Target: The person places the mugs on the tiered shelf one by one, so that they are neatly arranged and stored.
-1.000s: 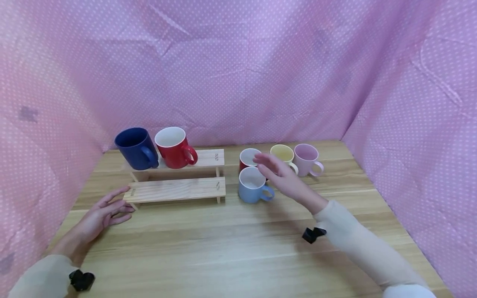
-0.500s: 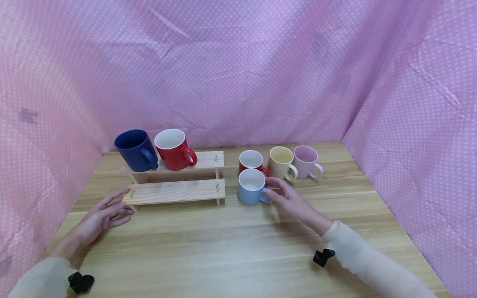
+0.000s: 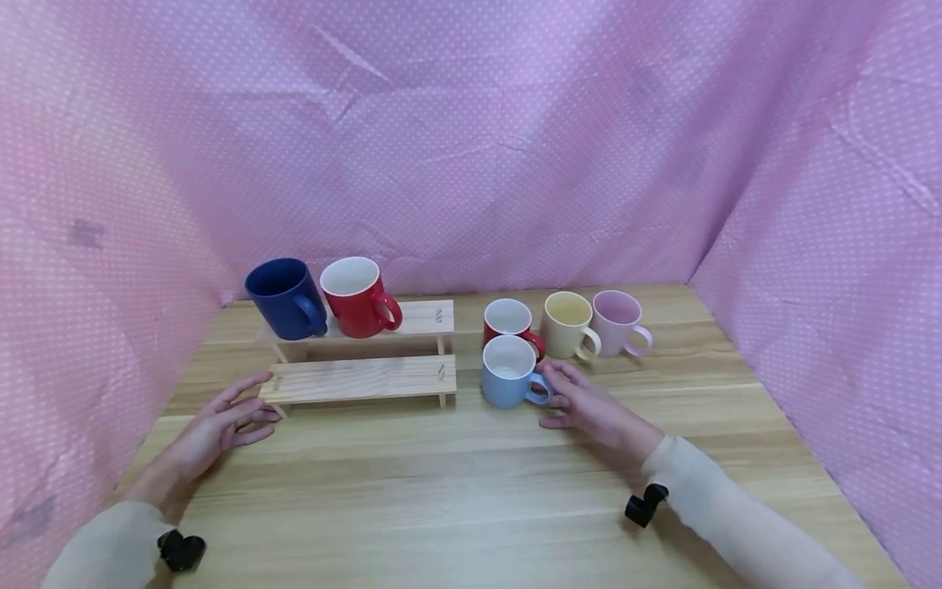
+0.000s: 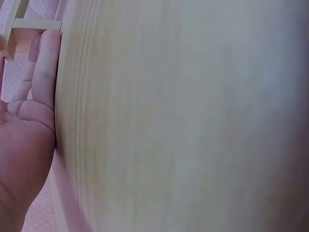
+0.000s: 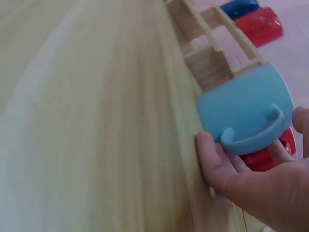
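A light blue mug (image 3: 506, 386) stands on the table with its handle toward my right hand (image 3: 589, 406). In the right wrist view, that hand's fingers (image 5: 212, 162) reach round below the blue mug's handle (image 5: 256, 137), while the thumb stays apart near the rim. At the left, my left hand (image 3: 213, 429) rests its fingers against the left end of a two-tier wooden rack (image 3: 361, 379). The left wrist view has those fingers (image 4: 46, 67) stretched out to the rack's leg (image 4: 36, 25). A red mug (image 3: 508, 314), partly hidden, sits right behind the light blue one.
On the rack's upper tier are a dark blue mug (image 3: 285, 301) and another red mug (image 3: 361, 303). A yellow mug (image 3: 565, 329) and a pink mug (image 3: 615, 323) stand at the back right. Pink dotted cloth (image 3: 500, 147) hangs behind and beside the wooden table (image 3: 412, 483).
My right hand has come down from over the mugs to the light blue mug's handle. The left hand keeps its place at the rack, and the head view has shifted slightly.
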`<state>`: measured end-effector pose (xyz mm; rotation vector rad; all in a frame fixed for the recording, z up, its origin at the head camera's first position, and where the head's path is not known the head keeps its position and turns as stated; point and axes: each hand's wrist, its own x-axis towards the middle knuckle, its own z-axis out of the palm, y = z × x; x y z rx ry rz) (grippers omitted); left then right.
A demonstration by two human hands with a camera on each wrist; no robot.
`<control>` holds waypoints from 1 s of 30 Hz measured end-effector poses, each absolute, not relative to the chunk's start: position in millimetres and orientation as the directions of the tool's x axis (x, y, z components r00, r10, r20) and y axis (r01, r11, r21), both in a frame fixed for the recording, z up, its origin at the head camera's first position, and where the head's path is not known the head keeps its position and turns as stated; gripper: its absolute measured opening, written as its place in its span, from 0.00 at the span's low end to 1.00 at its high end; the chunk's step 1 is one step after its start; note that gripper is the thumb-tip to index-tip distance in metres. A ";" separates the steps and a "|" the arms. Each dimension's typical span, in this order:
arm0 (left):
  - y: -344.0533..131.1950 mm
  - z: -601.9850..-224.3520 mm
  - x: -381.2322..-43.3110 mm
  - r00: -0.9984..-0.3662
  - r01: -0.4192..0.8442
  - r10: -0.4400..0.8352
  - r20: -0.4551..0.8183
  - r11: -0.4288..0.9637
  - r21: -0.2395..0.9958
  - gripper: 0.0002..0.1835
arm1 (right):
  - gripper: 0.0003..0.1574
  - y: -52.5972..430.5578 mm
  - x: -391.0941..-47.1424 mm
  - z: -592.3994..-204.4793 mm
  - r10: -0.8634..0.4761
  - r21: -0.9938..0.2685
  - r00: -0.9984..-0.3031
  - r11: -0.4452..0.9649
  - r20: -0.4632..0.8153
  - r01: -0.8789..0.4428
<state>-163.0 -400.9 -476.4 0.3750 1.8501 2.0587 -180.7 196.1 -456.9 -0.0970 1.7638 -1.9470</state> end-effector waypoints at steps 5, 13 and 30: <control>-399.6 -474.8 -165.0 -0.905 -0.077 0.426 -0.024 -0.107 0.991 0.27 | 0.32 199.4 -184.2 -455.6 -0.412 -0.923 -0.854 -0.071 -0.318 0.378; -403.7 -473.1 -163.4 -0.897 -0.078 0.441 -0.016 -0.123 0.989 0.27 | 0.34 195.1 -185.4 -456.2 -0.406 -0.926 -0.854 -0.049 -0.324 0.375; -402.1 -475.2 -165.5 -0.897 -0.089 0.442 -0.029 -0.117 0.989 0.27 | 0.31 190.4 -190.1 -446.3 -0.411 -0.944 -0.850 0.131 -0.329 0.302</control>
